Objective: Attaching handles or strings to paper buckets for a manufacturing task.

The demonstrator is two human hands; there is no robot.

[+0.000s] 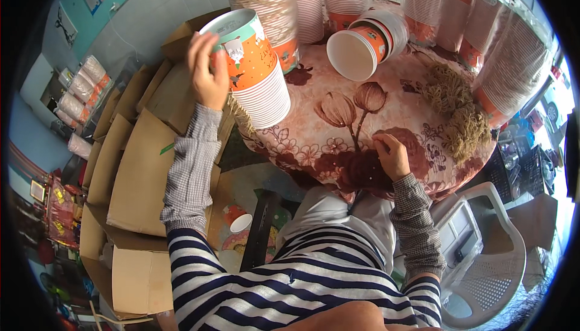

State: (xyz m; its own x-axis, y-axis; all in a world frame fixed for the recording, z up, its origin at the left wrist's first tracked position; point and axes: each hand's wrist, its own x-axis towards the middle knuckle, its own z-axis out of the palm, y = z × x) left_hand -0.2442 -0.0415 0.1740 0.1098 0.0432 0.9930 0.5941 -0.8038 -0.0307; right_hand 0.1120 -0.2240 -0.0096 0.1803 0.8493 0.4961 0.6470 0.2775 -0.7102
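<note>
A tall stack of upside-down orange paper buckets (248,59) stands at the table's left edge, white rims layered below and a teal band round the top. Against the left side of its uppermost bucket is my left hand (208,72), fingers stretched upward and not wrapped round it. My right hand (393,154) is over the front of the flowered tablecloth (326,143), its fingers curled in and thumb close to the forefinger. Whether anything is between them is hidden. Farther back, a few nested paper buckets (353,56) lie on their side, open mouth toward me.
Tall plastic-wrapped bucket stacks (308,4) line the table's back and right. Bundles of tan twine (462,119) lie at the right. Cardboard boxes (142,174) crowd my left; a white plastic chair (483,276) stands right. One orange bucket (240,222) is on the floor.
</note>
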